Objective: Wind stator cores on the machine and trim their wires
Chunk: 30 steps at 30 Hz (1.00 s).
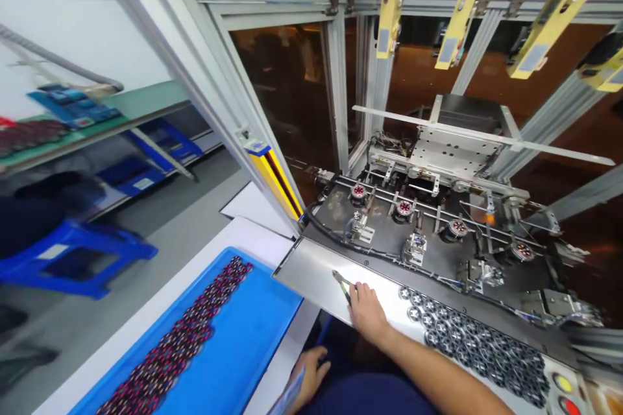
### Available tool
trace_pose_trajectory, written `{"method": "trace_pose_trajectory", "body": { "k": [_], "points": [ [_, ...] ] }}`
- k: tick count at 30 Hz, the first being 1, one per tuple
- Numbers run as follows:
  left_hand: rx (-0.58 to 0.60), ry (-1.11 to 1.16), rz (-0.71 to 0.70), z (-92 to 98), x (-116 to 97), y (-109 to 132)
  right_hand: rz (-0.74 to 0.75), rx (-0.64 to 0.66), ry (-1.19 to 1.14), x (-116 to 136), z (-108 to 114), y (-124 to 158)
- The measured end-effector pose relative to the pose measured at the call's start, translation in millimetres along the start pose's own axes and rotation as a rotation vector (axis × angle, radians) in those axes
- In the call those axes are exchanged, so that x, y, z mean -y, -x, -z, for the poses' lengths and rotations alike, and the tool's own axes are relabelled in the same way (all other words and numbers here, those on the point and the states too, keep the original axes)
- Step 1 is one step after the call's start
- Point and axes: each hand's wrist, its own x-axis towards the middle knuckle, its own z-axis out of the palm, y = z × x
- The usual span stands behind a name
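My right hand [367,311] is closed around the handles of a pair of pliers [341,281] with green and dark grips. The pliers' jaws point away from me, over the bare left part of a metal shelf [311,266]. To the right of that hand, several rows of round black and silver parts [467,337] lie on the same shelf. My left hand [307,376] is low, near my lap and the shelf's front edge. Its fingers are loosely curved and apart, with nothing visible in them. A pale blue strip lies along its wrist.
A blue tray [257,331] on the left bears many red and dark coils [180,343]. Beyond the shelf, a machine bed [384,227] carries several fixtures with round parts. Yellow units [452,29] hang overhead, and a frame post rises at left. Buttons [564,384] sit bottom right; a blue stool [78,253] stands left.
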Motion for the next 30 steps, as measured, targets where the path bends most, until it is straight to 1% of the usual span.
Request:
{"method": "trace_pose_trajectory", "body": {
  "k": [2,5,7,9,11,13,16,19,22,24,27,30],
  "points": [
    [-0.136,0.055,0.029,4.7,-6.0,1.8,-0.002,0.047,-0.139,-2.8,12.2,-2.7],
    [-0.318,0.104,0.033,9.9,-23.8,3.5,-0.019,0.159,-0.419,0.1,28.8,-7.9],
    [-0.406,0.105,-0.004,13.2,-39.8,1.5,-0.028,0.233,-0.621,10.9,38.1,-11.0],
    [-0.444,0.092,-0.08,16.2,-56.7,-6.0,-0.025,0.26,-0.815,28.9,46.0,-16.3],
    [-0.447,0.069,-0.173,18.2,-72.6,-20.1,-0.018,0.235,-0.987,51.8,52.7,-27.5],
    [-0.431,0.038,-0.254,18.3,-86.4,-39.0,-0.018,0.184,-1.128,76.1,58.9,-46.7],
    [-0.391,-0.012,-0.323,14.0,-101.5,-68.7,-0.048,0.099,-1.269,107.5,67.4,-88.5],
    [-0.338,-0.055,-0.342,7.0,-108.4,-91.4,-0.127,-0.004,-1.363,127.6,74.5,-136.2],
    [-0.287,-0.09,-0.33,1.3,-107.8,-104.4,-0.24,-0.134,-1.445,136.1,79.3,-178.4],
    [-0.257,-0.115,-0.315,-1.3,-104.5,-108.8,-0.321,-0.222,-1.485,136.3,80.5,-199.8],
    [-0.222,-0.152,-0.302,-4.6,-97.5,-111.7,-0.424,-0.327,-1.521,130.4,78.7,-219.7],
    [-0.207,-0.184,-0.301,-8.6,-89.9,-112.7,-0.478,-0.393,-1.537,120.9,73.7,-227.3]
  ]
}}
